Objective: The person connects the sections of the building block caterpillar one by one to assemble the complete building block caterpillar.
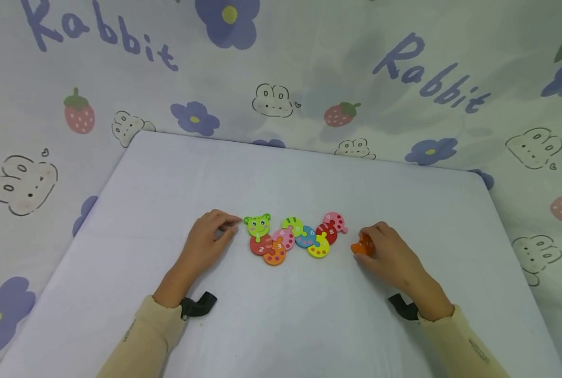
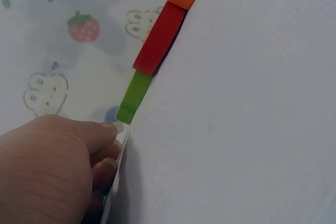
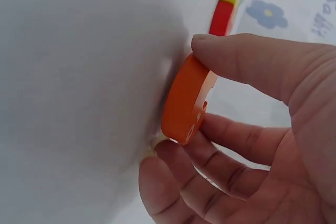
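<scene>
A caterpillar puzzle of several joined round pieces lies on the table, from a green face piece [image 1: 259,227] on the left to a pink piece [image 1: 332,221] marked 9 on the right. Beyond that pink end, my right hand [image 1: 394,257] pinches an orange puzzle piece [image 3: 185,98] marked 10 between thumb and fingers. A gap separates the orange piece from the chain. My left hand [image 1: 209,239] rests on the table, fingers loosely bent and holding nothing, with fingertips close beside the green face. Whether they touch it, I cannot tell.
The white table [image 1: 281,325] has its back edge against a printed cloth [image 1: 304,68] with rabbits, strawberries and flowers. A black strap end shows at each wrist, below beige sleeves [image 1: 141,336].
</scene>
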The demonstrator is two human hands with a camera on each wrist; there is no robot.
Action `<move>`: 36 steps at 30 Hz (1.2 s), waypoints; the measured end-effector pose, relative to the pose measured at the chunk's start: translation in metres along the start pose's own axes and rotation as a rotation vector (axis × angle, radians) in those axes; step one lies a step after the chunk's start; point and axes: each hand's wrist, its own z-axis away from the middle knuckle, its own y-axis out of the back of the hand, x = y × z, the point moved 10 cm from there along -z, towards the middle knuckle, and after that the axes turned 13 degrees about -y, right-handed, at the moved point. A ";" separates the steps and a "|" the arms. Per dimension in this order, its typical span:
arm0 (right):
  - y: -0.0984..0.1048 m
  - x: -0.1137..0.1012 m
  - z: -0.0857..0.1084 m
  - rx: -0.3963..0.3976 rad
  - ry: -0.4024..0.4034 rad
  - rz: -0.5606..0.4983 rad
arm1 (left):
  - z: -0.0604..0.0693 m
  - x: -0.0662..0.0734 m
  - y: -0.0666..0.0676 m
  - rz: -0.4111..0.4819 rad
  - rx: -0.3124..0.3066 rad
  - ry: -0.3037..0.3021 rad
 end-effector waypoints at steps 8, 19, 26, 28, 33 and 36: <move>0.002 -0.021 -0.016 -0.024 0.033 -0.019 | 0.000 0.001 -0.001 0.009 0.002 -0.005; 0.000 -0.025 -0.026 -0.031 0.007 -0.017 | -0.001 0.003 0.000 -0.003 0.009 -0.021; 0.001 -0.028 -0.031 -0.020 0.016 -0.017 | 0.001 0.001 0.000 0.007 0.005 -0.004; 0.001 -0.029 -0.033 -0.016 0.021 -0.014 | 0.001 0.000 0.000 0.009 0.002 0.001; -0.001 -0.030 -0.035 -0.021 0.017 -0.003 | 0.001 0.000 -0.001 0.007 -0.004 0.007; -0.004 -0.029 -0.036 -0.024 0.010 0.010 | 0.001 -0.001 -0.001 0.002 -0.002 0.001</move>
